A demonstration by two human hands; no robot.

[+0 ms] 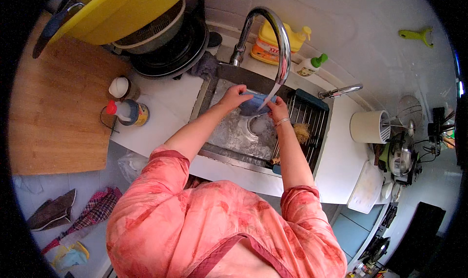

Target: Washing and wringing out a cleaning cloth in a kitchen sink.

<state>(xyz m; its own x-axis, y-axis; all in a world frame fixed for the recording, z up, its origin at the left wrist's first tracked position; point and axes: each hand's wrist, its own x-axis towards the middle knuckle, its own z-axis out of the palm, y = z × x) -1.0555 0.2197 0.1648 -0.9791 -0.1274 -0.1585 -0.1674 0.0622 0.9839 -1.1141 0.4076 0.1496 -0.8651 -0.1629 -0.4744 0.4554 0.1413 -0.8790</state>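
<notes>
A blue cloth [252,106] is stretched between my two hands above the stainless steel sink [226,131]. My left hand [236,96] grips its left end, thumb on top. At the other end, my right hand [278,109] pinches the cloth's edge. Water [270,95] runs from the curved chrome faucet [283,47] onto the cloth near my right fingers. Below it, the round drain [257,125] has whitish suds or water over it. A metal drying rack [316,131] spans the sink's right side, partly behind my right forearm, with a tan fibrous scrubber [301,132] on it.
A yellow detergent jug [268,46] and a green-capped pump bottle [309,66] stand behind the sink. A second small chrome spout [342,91] rises at the right. Left are a red-capped bottle [133,113], a wooden board [62,106] and stacked basins [153,29]. A cream utensil holder [367,126] stands right.
</notes>
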